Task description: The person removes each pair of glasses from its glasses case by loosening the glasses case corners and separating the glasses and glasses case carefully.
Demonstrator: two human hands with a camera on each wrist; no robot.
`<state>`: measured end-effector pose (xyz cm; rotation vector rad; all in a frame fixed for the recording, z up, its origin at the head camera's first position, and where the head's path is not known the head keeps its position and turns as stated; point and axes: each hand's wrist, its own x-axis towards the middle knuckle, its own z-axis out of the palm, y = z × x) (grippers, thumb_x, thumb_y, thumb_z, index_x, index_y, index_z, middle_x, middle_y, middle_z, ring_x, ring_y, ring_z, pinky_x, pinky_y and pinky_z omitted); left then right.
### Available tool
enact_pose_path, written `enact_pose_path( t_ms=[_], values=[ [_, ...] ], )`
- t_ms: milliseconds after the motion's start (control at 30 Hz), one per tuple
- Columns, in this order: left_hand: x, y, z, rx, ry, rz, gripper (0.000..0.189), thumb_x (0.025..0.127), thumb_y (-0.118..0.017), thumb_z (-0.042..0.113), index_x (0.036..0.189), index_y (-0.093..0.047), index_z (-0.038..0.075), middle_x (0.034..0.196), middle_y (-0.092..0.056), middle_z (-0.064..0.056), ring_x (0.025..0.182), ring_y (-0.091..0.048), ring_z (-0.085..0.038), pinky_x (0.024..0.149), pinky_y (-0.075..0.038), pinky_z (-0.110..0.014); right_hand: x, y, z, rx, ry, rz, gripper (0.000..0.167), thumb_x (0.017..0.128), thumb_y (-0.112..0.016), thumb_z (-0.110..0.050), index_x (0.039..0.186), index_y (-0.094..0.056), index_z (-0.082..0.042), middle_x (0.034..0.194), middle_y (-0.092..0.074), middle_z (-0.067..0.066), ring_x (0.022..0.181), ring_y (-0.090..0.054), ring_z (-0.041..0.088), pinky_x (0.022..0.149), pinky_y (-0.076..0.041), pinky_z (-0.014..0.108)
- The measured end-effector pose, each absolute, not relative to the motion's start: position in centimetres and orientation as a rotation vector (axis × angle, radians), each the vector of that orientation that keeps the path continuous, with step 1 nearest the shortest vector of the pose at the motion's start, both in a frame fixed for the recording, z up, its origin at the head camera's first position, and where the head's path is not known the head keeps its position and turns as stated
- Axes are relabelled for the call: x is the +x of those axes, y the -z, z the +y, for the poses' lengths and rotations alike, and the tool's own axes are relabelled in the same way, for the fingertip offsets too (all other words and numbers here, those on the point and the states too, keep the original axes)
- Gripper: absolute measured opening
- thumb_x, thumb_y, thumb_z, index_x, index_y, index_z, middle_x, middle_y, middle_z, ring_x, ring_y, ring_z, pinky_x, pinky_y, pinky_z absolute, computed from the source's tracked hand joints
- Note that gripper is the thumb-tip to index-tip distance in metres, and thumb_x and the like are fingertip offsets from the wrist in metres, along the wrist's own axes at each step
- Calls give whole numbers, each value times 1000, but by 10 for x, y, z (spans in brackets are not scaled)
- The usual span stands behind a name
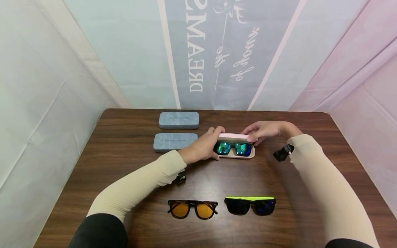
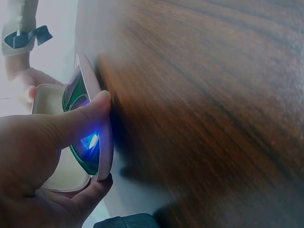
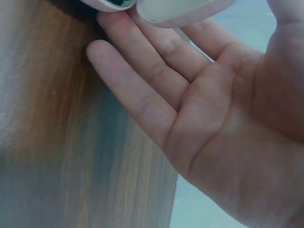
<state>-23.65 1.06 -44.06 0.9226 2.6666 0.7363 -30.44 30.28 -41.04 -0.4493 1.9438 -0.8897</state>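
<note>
An open pale pink glasses case point(image 1: 237, 136) lies on the table with its lid raised at the back. Inside sit dark-framed sunglasses point(image 1: 243, 149) with blue-green mirrored lenses. My left hand point(image 1: 201, 146) grips the case's left end, and in the left wrist view its thumb point(image 2: 101, 102) lies across the front rim by a lens. At the right end, my right hand point(image 1: 265, 132) holds the lid's corner between the thumb in front and the fingers behind. The right wrist view shows those fingers point(image 3: 142, 99) stretched out along the case's outside.
Two closed blue glasses cases, a rear one point(image 1: 179, 120) and a nearer one point(image 1: 173, 142), lie left of the pink case. Closer to me are glasses with orange lenses point(image 1: 193, 209) and black sunglasses with a lime-green top point(image 1: 250, 205). Fabric point(image 1: 211, 51) hangs behind the wooden table point(image 1: 124, 137).
</note>
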Motion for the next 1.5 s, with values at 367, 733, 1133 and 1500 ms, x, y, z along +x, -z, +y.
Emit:
enact_pose_path(
  t_ms=[367,733,1133,1500],
  values=[
    [-235,440,11,894,-726,2666,93,74,-94,24,141,-30,18,124,-48,-13,106,-58,-23,90,-52,-34,-288,409,306,-558,900,2185,58,98,-68,-31,144,-51,0,133,-61,16,116,-61,26,98,-53,45],
    [-235,442,10,873,-734,2666,94,74,-94,24,142,-30,17,124,-48,-14,107,-59,-23,90,-52,-34,-270,395,292,-665,750,2462,58,96,-72,-34,139,-58,2,127,-67,13,116,-63,28,98,-51,50],
    [-235,440,10,849,-738,2672,96,73,-95,22,143,-30,17,123,-48,-15,103,-60,-24,88,-53,-35,-252,391,285,-627,611,2646,70,99,-62,-51,147,-50,-2,144,-54,22,131,-53,38,105,-43,59],
    [-234,440,12,846,-747,2674,93,74,-94,21,142,-30,17,125,-47,-16,103,-61,-25,88,-53,-35,-241,396,285,-702,527,2718,81,102,-56,-51,165,-16,-19,169,-7,19,150,-19,47,111,-30,67]
  ],
)
